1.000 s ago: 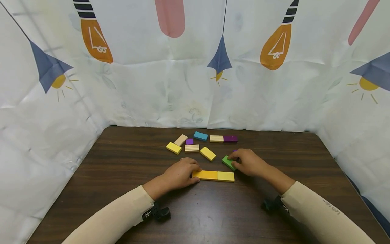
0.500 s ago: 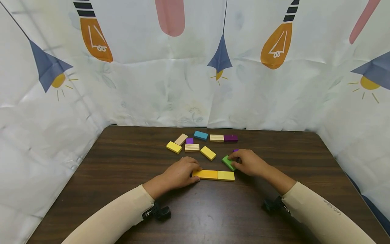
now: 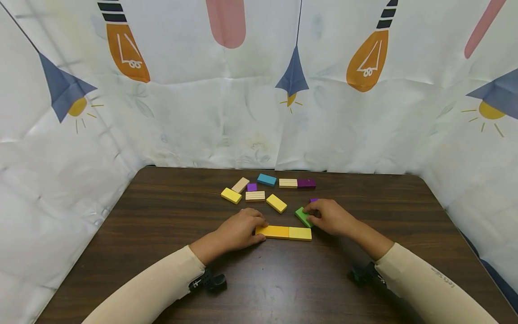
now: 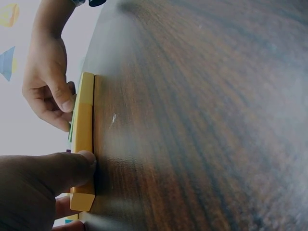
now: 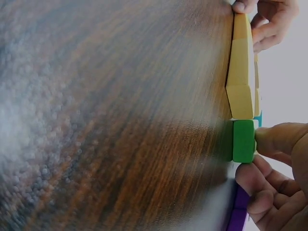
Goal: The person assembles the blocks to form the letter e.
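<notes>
Lying end to end on the dark table, an orange-yellow block (image 3: 276, 232) and a lighter yellow block (image 3: 300, 234) form a straight row. My left hand (image 3: 239, 230) holds the left end of the orange-yellow block, thumb on the near side and fingers on the far side. Just beyond the row's right end is a green block (image 3: 302, 216), set at a slant, which my right hand (image 3: 331, 217) grips between thumb and fingers. In the right wrist view the green block (image 5: 243, 141) lies flat on the table. A purple block (image 3: 313, 200) is partly hidden behind the right hand.
Farther back lie loose blocks: two yellow ones (image 3: 231, 195), several pale wooden ones (image 3: 255, 196), a small purple one (image 3: 252, 187), a blue one (image 3: 266, 180) and a dark purple one (image 3: 306, 183). A printed white curtain (image 3: 202, 126) hangs behind the table (image 3: 162, 207).
My right hand has dipped very slightly toward me, showing a little more of the purple block behind it. My left hand and the yellow row stay in place.
</notes>
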The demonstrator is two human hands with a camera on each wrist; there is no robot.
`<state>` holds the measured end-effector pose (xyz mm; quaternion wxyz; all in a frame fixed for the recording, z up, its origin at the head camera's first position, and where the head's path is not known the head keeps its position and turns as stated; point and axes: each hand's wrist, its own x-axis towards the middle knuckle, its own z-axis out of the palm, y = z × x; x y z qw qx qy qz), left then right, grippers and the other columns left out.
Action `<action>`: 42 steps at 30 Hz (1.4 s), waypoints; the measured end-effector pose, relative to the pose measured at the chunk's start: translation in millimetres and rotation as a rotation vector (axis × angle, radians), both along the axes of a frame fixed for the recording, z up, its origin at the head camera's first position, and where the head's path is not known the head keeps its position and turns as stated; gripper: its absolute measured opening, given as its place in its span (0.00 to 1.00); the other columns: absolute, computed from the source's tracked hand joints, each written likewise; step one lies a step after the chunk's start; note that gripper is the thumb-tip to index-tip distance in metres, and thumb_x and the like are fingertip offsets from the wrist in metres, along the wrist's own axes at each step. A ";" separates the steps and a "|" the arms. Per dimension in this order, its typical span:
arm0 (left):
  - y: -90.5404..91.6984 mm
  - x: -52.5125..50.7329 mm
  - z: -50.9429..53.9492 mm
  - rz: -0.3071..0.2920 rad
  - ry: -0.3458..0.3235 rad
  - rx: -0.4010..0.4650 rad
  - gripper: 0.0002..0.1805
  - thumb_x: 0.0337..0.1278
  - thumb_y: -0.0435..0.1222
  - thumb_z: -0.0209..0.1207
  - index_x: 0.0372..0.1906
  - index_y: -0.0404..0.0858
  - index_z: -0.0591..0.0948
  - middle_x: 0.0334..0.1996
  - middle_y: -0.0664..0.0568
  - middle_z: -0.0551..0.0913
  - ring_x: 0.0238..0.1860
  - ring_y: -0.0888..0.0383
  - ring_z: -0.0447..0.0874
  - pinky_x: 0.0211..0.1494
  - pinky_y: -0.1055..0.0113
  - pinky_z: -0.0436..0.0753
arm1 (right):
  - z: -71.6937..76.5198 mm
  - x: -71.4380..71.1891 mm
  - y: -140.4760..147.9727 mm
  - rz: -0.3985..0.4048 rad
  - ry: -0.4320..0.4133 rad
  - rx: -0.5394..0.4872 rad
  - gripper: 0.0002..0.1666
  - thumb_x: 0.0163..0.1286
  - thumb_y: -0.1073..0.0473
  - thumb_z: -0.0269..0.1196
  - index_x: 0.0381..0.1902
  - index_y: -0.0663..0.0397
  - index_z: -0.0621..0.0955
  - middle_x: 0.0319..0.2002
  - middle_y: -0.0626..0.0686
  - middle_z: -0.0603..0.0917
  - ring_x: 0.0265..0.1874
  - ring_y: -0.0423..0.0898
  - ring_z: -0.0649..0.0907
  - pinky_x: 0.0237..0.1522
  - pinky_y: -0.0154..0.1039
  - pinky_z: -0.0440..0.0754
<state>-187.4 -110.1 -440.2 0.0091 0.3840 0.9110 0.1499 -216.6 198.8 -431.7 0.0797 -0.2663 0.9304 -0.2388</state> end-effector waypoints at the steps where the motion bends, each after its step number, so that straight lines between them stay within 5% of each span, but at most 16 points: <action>1: 0.1 0.1 0.3 0.001 -0.001 0.000 0.15 0.60 0.41 0.72 0.49 0.39 0.89 0.48 0.50 0.84 0.55 0.50 0.80 0.64 0.50 0.76 | 0.2 0.1 0.0 0.001 0.001 0.003 0.14 0.71 0.62 0.67 0.52 0.58 0.87 0.43 0.50 0.87 0.36 0.40 0.81 0.40 0.43 0.81; 11: 0.8 1.2 1.3 0.003 0.002 0.000 0.16 0.60 0.41 0.72 0.49 0.39 0.89 0.48 0.50 0.84 0.55 0.49 0.80 0.63 0.51 0.76 | 13.9 -10.2 4.5 -0.007 0.037 0.006 0.15 0.70 0.60 0.69 0.53 0.57 0.87 0.42 0.49 0.85 0.37 0.42 0.82 0.38 0.41 0.82; 26: 2.3 1.0 1.9 0.014 -0.012 -0.011 0.16 0.60 0.42 0.72 0.50 0.39 0.89 0.49 0.49 0.84 0.55 0.50 0.80 0.63 0.52 0.77 | 24.3 -56.7 9.4 -0.116 0.092 0.079 0.24 0.70 0.56 0.70 0.61 0.61 0.83 0.60 0.60 0.82 0.62 0.62 0.77 0.64 0.60 0.72; 42: 0.9 0.0 1.3 0.018 -0.017 -0.004 0.16 0.60 0.43 0.72 0.49 0.41 0.89 0.48 0.51 0.84 0.54 0.51 0.79 0.64 0.53 0.76 | 21.0 -58.8 -43.3 0.002 0.029 0.123 0.27 0.71 0.47 0.68 0.63 0.54 0.82 0.53 0.53 0.86 0.53 0.51 0.83 0.54 0.51 0.81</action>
